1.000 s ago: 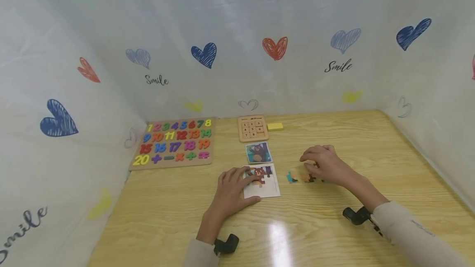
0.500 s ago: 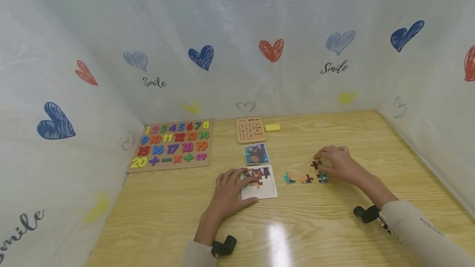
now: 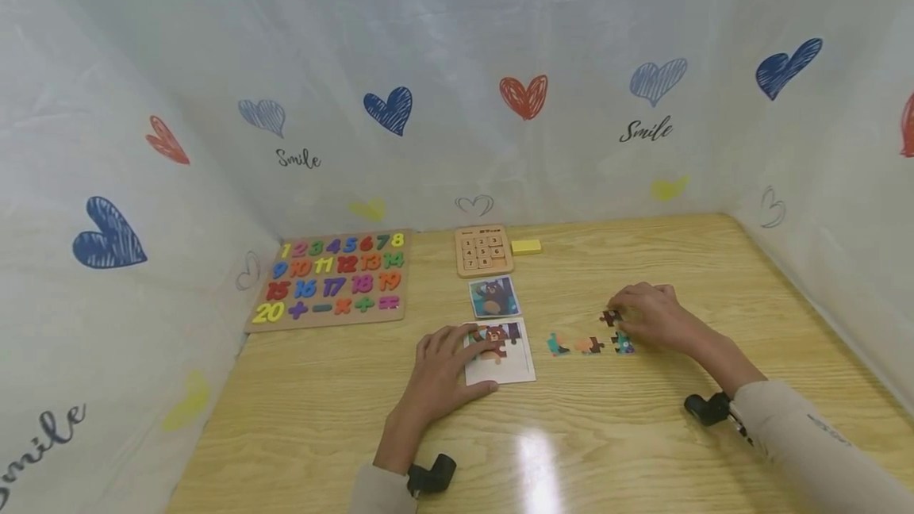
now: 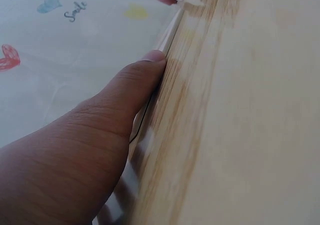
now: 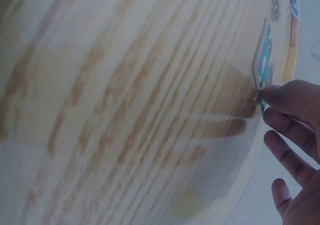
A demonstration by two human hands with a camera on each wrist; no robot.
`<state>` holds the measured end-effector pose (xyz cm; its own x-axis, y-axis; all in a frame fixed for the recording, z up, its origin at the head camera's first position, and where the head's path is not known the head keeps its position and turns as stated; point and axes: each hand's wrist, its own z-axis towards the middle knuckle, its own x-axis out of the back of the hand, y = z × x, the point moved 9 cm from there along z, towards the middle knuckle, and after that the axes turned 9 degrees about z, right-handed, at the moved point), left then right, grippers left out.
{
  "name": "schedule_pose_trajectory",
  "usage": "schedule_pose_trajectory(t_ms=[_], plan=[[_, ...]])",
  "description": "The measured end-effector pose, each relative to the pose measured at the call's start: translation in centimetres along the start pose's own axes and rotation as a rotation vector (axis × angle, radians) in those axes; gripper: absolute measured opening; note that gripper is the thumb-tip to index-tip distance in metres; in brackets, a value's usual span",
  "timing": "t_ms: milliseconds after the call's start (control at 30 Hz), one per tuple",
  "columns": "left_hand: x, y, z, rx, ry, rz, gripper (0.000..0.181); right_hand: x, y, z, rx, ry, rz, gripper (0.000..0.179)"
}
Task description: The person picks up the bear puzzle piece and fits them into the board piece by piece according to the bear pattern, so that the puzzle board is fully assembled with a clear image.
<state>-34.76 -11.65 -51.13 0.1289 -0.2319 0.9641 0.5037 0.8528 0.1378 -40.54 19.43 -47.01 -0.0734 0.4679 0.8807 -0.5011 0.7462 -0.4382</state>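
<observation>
At far left, the number board (image 3: 355, 317) lies apart from the work. The left hand (image 3: 444, 367) stays on the puzzle tray (image 3: 510, 367), fingers loosely spread, thumb extended along its near edge; it grips no piece. The tray is part filled: the bear's head shows toward the far side, while most of the near area is bare white. The bear card (image 3: 493, 298) lies just beyond.

To the right lie a teal-and-peach piece (image 3: 558, 344), a peach-and-brown piece (image 3: 590, 346) and a teal piece (image 3: 624, 343). The right hand (image 3: 653, 316) sits farther right than a second ago, uncovering pieces it then hid. Its thumb and index finger are bent nearly together, apparently pinching the dark brown piece (image 3: 609, 317); whether that is lifted cannot be determined. The remaining fingers are free.

Assessment: the shift appears to concern selecting a piece; the tray shows no plain gain, and four pieces remain outside it.
</observation>
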Motion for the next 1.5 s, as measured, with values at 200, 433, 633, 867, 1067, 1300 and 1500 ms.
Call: schedule_pose_trajectory(t_ms=[200,433,633,867,1067,1300,1500], plan=[[0.2,0.1,0.1,0.002,-0.003,0.001,0.063,0.0,0.1,0.3,0.023,-0.003,-0.015,0.022],[0.1,0.2,0.1,-0.003,-0.006,-0.009,0.063,-0.1,0.5,0.5,0.025,-0.005,-0.076,0.020],[0.0,0.1,0.1,0.001,-0.017,-0.002,0.063,0.5,-0.4,0.5,0.077,0.031,-0.097,0.018],[0.1,0.1,0.1,0.003,-0.022,0.001,0.064,1.2,-2.3,0.8,0.157,0.070,-0.076,0.021],[0.0,0.0,0.1,0.002,-0.021,0.002,0.064,1.3,-4.2,1.2,0.191,0.068,-0.055,0.019],[-0.2,-0.1,0.0,0.008,-0.028,0.002,0.064,1.1,-6.0,1.6,0.246,0.085,-0.069,0.025],[-0.3,-0.2,0.1,0.014,-0.037,0.004,0.064,0.7,-7.0,2.1,0.261,0.074,-0.054,0.027]])
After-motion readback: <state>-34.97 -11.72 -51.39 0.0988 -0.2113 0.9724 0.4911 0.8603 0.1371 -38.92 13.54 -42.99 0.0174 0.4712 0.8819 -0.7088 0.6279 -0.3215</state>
